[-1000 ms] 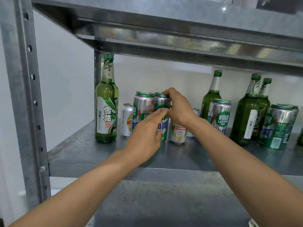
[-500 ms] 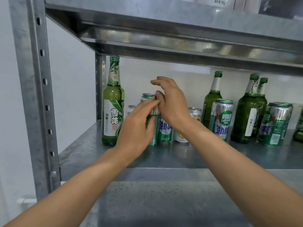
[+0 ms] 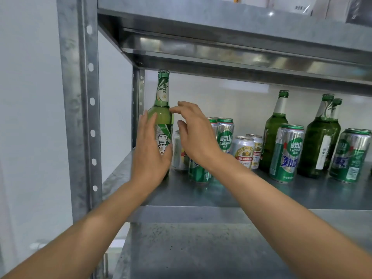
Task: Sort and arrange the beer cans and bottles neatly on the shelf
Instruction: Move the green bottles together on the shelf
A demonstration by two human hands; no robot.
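A tall green beer bottle (image 3: 163, 97) with a white and green label stands at the left end of the metal shelf (image 3: 241, 195). My left hand (image 3: 150, 154) lies against its front with straight fingers, the thumb on the label. My right hand (image 3: 196, 137) hovers just right of the bottle's shoulder, fingers loosely spread and holding nothing. Behind my right hand stand a pale can (image 3: 178, 152) and green-silver cans (image 3: 225, 133). Farther right are two white and red cans (image 3: 243, 152), another green-silver can (image 3: 287, 154), green bottles (image 3: 275, 121) and a can (image 3: 351, 158) at the edge.
A perforated steel post (image 3: 80, 97) rises at the left front corner, close to the bottle. The upper shelf (image 3: 241, 47) hangs low, just above the bottle's cap. A lower steel surface (image 3: 201, 248) lies under my forearms. A white wall is behind.
Both hands have left the green-silver cans and moved left to the tall bottle. The view has shifted closer and to the left.
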